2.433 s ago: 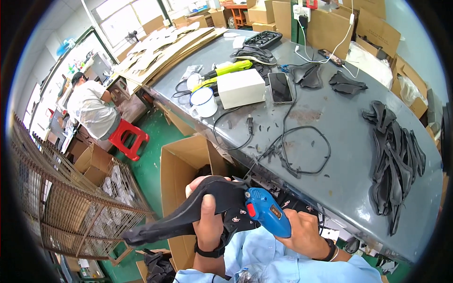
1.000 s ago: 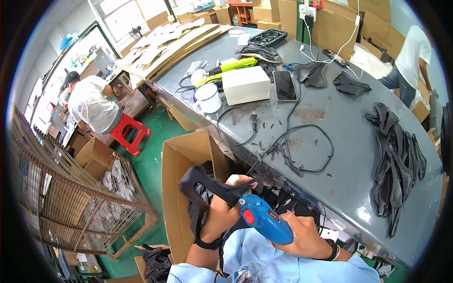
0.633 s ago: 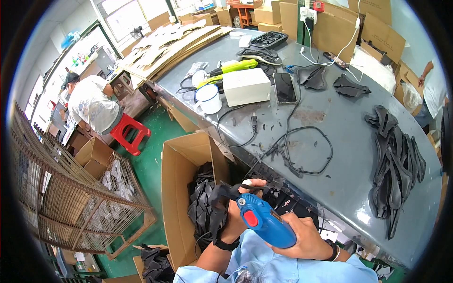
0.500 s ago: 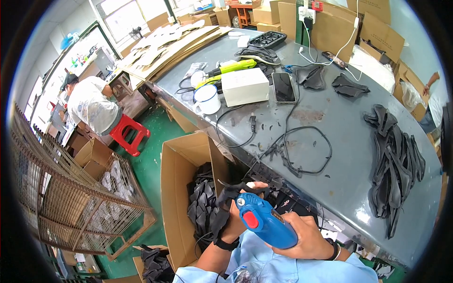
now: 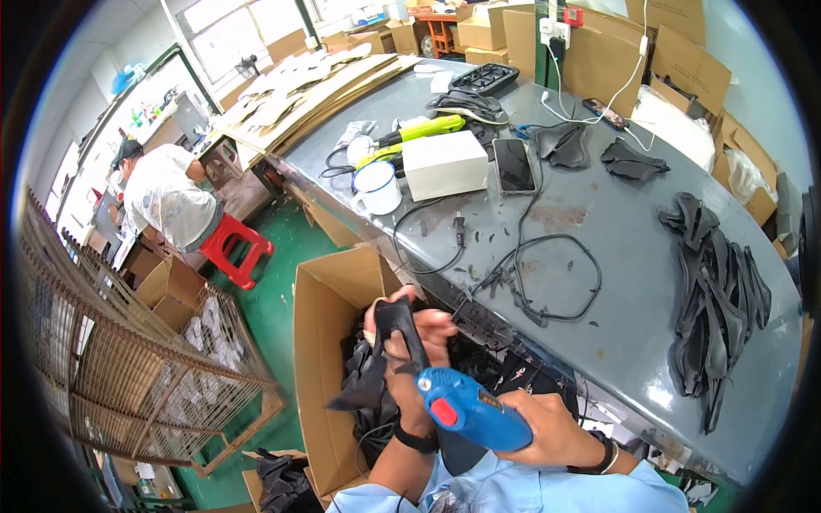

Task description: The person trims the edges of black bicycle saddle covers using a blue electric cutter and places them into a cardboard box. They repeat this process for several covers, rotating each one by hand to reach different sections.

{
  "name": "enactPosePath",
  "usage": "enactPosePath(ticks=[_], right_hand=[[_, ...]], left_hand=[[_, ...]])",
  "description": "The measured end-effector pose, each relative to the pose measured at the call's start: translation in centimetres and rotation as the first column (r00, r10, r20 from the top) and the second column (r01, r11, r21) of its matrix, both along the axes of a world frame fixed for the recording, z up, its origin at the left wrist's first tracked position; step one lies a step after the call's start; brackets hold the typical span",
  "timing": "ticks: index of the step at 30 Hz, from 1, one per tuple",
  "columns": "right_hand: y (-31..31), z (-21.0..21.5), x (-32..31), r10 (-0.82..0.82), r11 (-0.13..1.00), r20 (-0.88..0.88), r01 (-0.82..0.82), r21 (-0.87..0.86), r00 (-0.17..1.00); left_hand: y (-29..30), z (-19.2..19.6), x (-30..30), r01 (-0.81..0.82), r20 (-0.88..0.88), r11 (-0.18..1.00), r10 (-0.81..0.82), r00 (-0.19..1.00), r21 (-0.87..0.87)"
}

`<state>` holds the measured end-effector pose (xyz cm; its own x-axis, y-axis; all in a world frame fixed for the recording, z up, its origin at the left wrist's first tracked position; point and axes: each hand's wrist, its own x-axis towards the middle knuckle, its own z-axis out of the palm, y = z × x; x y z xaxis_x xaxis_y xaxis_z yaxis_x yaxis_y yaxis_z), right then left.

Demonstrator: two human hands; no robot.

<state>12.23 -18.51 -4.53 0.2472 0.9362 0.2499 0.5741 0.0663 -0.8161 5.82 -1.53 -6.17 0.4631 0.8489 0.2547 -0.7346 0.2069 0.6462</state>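
Observation:
My left hand [image 5: 416, 340] is shut on a long black moulded piece [image 5: 395, 318], held upright with its lower end down among other black pieces in an open cardboard box [image 5: 318, 318] beside the table. My right hand [image 5: 549, 430] grips a blue hand-held electric tool [image 5: 473, 412], its tip close to my left wrist and the black piece. A black band sits on my left wrist. Both hands hover just in front of the grey table's near edge.
The grey table [image 5: 624, 222] carries a looped black cable [image 5: 552, 278], a white box [image 5: 445, 162], a mug [image 5: 376, 186], a phone [image 5: 515, 164] and a heap of black pieces [image 5: 714, 286]. A person [image 5: 171, 201] sits at left by a red stool [image 5: 238, 248]. A wire cage [image 5: 120, 359] stands lower left.
The black piece, earlier held out flat to the left, has swung upright and dropped toward the box. The blue tool stayed in my right hand and shifted slightly lower.

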Motion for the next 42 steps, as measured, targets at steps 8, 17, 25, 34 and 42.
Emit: enactPosePath(ticks=[8,17,25,34,42], right_hand=[[-0.5,0.1,0.3,-0.273,0.954,0.23,0.294,-0.06,0.934],[-0.6,-0.2,0.3,-0.222,0.971,0.191,0.234,-0.042,0.956],[-0.8,-0.4,0.5,-0.216,0.974,0.168,0.225,-0.038,0.962],[-1.2,-0.9,1.1,-0.216,0.974,0.213,0.226,-0.024,0.953],[-1.3,-2.0,1.0,-0.166,0.978,0.292,0.195,-0.074,0.942]], left_hand=[[1.4,0.4,-2.3,0.032,-0.112,0.997,-0.024,0.993,0.072],[1.3,0.4,-3.5,0.071,-0.239,0.983,-0.029,0.971,0.168],[1.5,1.7,-3.8,0.129,-0.398,0.948,-0.003,0.917,0.291],[4.3,4.6,-5.7,0.509,-0.638,0.854,-0.453,0.622,-0.11],[6.6,6.9,-5.7,0.587,-0.802,0.751,-0.532,0.271,-0.3]])
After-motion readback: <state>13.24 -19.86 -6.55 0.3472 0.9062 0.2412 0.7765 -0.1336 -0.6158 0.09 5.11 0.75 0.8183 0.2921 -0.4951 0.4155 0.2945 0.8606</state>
